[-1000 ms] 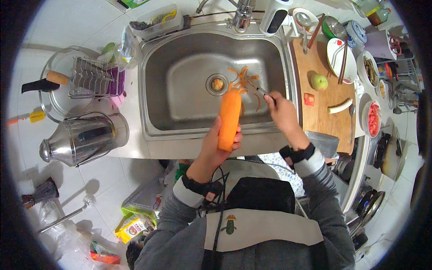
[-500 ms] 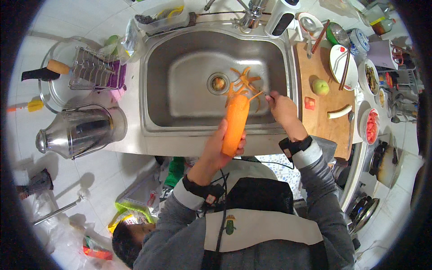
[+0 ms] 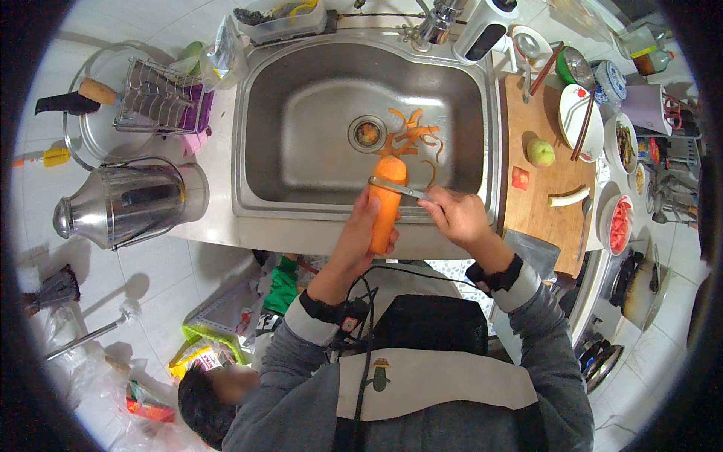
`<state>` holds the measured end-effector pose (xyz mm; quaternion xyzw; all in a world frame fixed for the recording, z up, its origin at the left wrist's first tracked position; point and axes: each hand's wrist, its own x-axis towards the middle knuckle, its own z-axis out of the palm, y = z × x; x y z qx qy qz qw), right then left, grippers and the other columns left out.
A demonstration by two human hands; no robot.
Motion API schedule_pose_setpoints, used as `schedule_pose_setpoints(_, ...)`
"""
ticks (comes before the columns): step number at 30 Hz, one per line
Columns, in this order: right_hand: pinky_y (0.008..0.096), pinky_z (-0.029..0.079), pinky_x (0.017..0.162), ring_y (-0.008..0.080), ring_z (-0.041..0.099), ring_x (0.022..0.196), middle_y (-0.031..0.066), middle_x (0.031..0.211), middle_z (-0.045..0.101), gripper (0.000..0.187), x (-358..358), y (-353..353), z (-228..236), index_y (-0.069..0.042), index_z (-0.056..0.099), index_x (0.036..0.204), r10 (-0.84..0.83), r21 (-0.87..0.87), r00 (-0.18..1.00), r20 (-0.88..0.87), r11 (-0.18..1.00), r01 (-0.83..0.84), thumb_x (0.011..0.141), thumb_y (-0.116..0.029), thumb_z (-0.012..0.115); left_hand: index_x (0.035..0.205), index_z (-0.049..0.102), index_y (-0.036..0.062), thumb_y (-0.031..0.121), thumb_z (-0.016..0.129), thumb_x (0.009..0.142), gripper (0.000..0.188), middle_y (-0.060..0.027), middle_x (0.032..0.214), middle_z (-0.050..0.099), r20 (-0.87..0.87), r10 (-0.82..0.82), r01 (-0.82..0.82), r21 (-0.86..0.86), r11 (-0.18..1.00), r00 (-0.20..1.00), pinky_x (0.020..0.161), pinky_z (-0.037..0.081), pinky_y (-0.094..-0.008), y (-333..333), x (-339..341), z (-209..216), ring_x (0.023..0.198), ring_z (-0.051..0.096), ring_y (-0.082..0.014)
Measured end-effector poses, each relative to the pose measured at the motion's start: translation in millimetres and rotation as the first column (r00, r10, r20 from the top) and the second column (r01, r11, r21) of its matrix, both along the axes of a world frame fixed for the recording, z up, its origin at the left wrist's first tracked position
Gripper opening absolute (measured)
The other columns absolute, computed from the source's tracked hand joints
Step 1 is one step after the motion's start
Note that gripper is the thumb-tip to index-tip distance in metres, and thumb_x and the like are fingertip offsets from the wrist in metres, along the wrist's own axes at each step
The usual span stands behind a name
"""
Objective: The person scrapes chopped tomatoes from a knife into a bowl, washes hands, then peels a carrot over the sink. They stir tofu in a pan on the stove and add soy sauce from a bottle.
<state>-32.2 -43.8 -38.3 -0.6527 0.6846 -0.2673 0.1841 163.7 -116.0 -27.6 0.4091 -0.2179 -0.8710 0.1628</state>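
Carrot (image 3: pixel 386 215) lies lengthwise in the left grip (image 3: pixel 361 230), which is closed around its near part; the far part projects over the sink (image 3: pixel 310 143). Right grip (image 3: pixel 461 218) is closed on a peeler (image 3: pixel 398 187), which crosses the carrot just beyond the left grip. Peelings (image 3: pixel 416 133) lie in the sink

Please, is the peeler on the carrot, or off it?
On: the peeler lies across the carrot, near its far end.
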Motion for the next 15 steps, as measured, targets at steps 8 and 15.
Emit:
schedule_pose_setpoints(8, 0.0466, 0.048, 0.049, 0.0368, 0.061, 0.058, 0.0159, 0.061, 0.060, 0.030, -16, -13, -6, -0.011, 0.055, 0.091, -0.242, 0.233, 0.946, -0.217, 0.928, 0.291, 0.093, -0.039, 0.047, 0.144, 0.021, 0.0212, 0.040, 0.044, 0.096, 0.056, -0.0082, 0.087, 0.053, 0.104, -0.011, 0.024, -0.127, 0.992, 0.995, 0.044, 0.044, -0.0261, 9, 3, 12, 0.052, 0.051, -0.0140)
schedule_pose_setpoints(15, 0.0472, 0.048, 0.051, 0.0346, 0.063, 0.061, 0.0148, 0.068, 0.063, 0.031, -4, -9, -8, -0.010, 0.054, 0.089, -0.109, 0.213, 0.975, -0.192, 0.966, 0.150, 0.093, -0.039, 0.047, 0.145, 0.019, 0.0179, 0.036, 0.046, 0.096, 0.059, -0.0068, 0.091, 0.052, 0.260, 0.018, 0.071, -0.328, 0.942, 0.965, 0.048, 0.045, -0.0266, 8, 0, 1, 0.056, 0.051, -0.0138)
